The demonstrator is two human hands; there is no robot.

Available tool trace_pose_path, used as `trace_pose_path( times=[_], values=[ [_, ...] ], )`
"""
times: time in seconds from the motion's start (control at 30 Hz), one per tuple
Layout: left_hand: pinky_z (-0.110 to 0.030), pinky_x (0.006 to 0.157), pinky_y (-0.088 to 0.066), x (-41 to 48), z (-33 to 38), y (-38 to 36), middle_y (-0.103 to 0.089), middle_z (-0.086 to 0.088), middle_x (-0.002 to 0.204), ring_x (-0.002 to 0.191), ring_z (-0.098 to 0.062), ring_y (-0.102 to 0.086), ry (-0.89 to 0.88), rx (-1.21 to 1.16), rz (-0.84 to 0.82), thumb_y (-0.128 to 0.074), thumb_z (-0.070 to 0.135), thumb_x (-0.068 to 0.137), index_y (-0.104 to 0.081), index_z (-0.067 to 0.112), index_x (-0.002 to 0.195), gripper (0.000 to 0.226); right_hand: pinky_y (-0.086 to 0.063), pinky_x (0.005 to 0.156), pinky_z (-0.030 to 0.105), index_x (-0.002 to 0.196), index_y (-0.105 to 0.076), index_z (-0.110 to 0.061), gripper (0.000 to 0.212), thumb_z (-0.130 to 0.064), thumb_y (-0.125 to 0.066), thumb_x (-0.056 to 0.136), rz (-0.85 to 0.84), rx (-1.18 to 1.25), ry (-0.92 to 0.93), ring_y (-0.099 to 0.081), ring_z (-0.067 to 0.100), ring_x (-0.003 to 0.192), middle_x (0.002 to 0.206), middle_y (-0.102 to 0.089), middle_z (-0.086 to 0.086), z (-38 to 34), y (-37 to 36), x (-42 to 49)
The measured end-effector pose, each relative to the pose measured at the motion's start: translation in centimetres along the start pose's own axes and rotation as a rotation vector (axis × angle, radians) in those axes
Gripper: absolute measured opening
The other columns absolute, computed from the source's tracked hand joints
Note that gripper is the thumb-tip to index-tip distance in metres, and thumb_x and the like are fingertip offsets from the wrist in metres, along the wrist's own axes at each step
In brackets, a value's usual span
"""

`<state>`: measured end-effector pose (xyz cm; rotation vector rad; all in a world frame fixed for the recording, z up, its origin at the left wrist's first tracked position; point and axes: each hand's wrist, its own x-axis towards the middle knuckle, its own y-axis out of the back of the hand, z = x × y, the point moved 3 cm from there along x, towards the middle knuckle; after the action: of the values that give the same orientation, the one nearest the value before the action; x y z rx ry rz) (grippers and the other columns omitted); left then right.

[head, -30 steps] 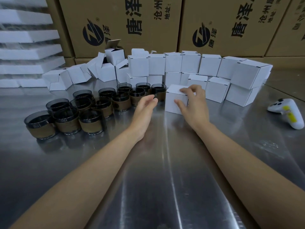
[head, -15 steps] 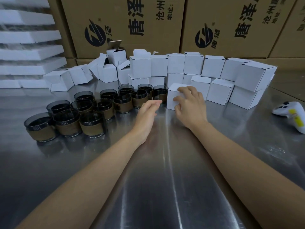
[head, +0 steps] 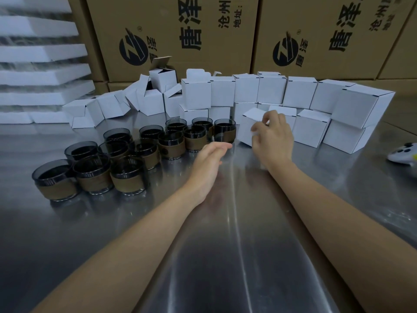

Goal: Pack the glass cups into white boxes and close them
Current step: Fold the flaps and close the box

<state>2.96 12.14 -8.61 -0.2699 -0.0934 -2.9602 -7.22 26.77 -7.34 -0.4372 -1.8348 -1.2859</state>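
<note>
Observed right hand (head: 272,141) gripping a white box (head: 247,128), tilted on the desk (head: 225,245) just right of the end cup (head: 224,133); fingers (head: 276,119) curled over its top edge, thumb on its front face. Noted left hand (head: 208,161) low over the desk in front of that cup, fingers straight and pressed together, holding nothing. Logged cups (head: 126,159) upright in a cluster at left, boxes (head: 300,93) stacked behind, controller (head: 404,154) at far right

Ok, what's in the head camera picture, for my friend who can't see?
A person's right hand curls at a white box beside stacked boxes, while the left hand is open near dark glass cups on a steel table.
</note>
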Motion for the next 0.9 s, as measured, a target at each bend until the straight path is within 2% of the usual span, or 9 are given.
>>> trace_pose_path(
  times=[0.1,0.2,0.43,0.53,0.63,0.7,0.77,0.83,0.9],
  values=[
    [-0.031,0.104,-0.041,0.0,0.0,-0.1,-0.058,-0.003,0.126,0.107,0.0,-0.052,0.006,0.004,-0.014,-0.042,0.012,0.1,-0.067,0.019,0.1,0.026,-0.043,0.071,0.041,0.12,-0.06,-0.01,0.035,-0.015,-0.056,0.086,-0.056,-0.003,-0.161,-0.049,0.031,0.107,0.126,-0.048,0.013,1.0,-0.4,0.0],
    [-0.028,0.102,-0.04,0.0,0.0,-0.2,-0.059,-0.002,0.126,0.105,0.002,-0.052,0.003,0.011,-0.023,-0.043,0.012,0.1,-0.067,0.018,0.1,0.025,-0.045,0.07,0.038,0.128,-0.053,-0.013,0.037,-0.023,-0.054,0.092,-0.131,0.053,-0.213,-0.049,0.026,0.11,0.132,-0.041,0.008,1.5,-1.0,0.0],
    [-0.027,0.1,-0.04,0.1,-0.2,-0.3,-0.06,-0.003,0.123,0.107,-0.003,-0.054,-0.005,0.03,-0.026,-0.044,0.012,0.099,-0.068,0.018,0.098,0.025,-0.047,0.087,0.044,0.137,-0.047,-0.007,0.043,0.0,-0.045,0.095,-0.231,0.173,-0.149,-0.049,0.033,0.117,0.145,-0.037,0.009,1.4,-1.6,0.4],
    [-0.029,0.102,-0.039,0.1,-0.2,-0.3,-0.061,-0.002,0.122,0.112,-0.008,-0.054,-0.005,0.039,-0.024,-0.044,0.013,0.098,-0.068,0.019,0.095,0.025,-0.04,0.102,0.041,0.144,-0.04,-0.009,0.056,0.011,-0.038,0.092,-0.277,0.185,-0.144,-0.04,0.031,0.133,0.155,-0.029,0.008,1.4,-1.8,0.4],
    [-0.033,0.107,-0.038,0.2,-0.3,-0.2,-0.062,0.0,0.12,0.115,-0.008,-0.053,-0.005,0.058,-0.022,-0.045,0.014,0.098,-0.069,0.02,0.096,0.025,-0.037,0.107,0.04,0.151,-0.03,-0.014,0.068,0.015,-0.036,0.089,-0.337,0.18,-0.173,-0.03,0.027,0.141,0.161,-0.019,0.004,1.5,-2.1,0.3],
    [-0.035,0.109,-0.038,0.2,-0.3,-0.2,-0.063,0.0,0.119,0.115,-0.009,-0.054,-0.003,0.061,-0.022,-0.045,0.014,0.098,-0.07,0.02,0.095,0.026,-0.039,0.105,0.044,0.147,-0.036,-0.013,0.067,0.014,-0.041,0.087,-0.237,0.147,-0.155,-0.033,0.031,0.138,0.158,-0.024,0.01,1.1,-1.5,0.5],
    [-0.036,0.109,-0.038,0.1,-0.3,-0.3,-0.063,0.001,0.117,0.114,-0.008,-0.054,-0.007,0.051,-0.017,-0.045,0.013,0.098,-0.07,0.02,0.094,0.026,-0.047,0.09,0.049,0.131,-0.054,-0.008,0.052,0.009,-0.048,0.083,-0.121,0.151,-0.033,-0.05,0.037,0.117,0.136,-0.049,0.017,0.3,-1.0,0.6],
    [-0.036,0.109,-0.038,0.1,-0.3,-0.3,-0.064,0.001,0.114,0.111,-0.007,-0.055,-0.012,0.042,-0.013,-0.045,0.012,0.097,-0.07,0.02,0.093,0.026,-0.049,0.081,0.043,0.125,-0.059,-0.012,0.042,-0.001,-0.049,0.086,-0.223,0.182,0.109,-0.056,0.031,0.107,0.121,-0.059,0.009,-0.6,-1.5,0.4],
    [-0.035,0.108,-0.038,0.2,-0.3,-0.4,-0.064,0.002,0.112,0.11,-0.007,-0.055,-0.015,0.043,-0.013,-0.046,0.012,0.097,-0.07,0.021,0.091,0.026,-0.046,0.079,0.036,0.129,-0.057,-0.018,0.042,-0.008,-0.048,0.088,-0.348,0.164,0.167,-0.052,0.023,0.115,0.126,-0.056,0.002,-0.7,-2.6,0.2]
  ],
)
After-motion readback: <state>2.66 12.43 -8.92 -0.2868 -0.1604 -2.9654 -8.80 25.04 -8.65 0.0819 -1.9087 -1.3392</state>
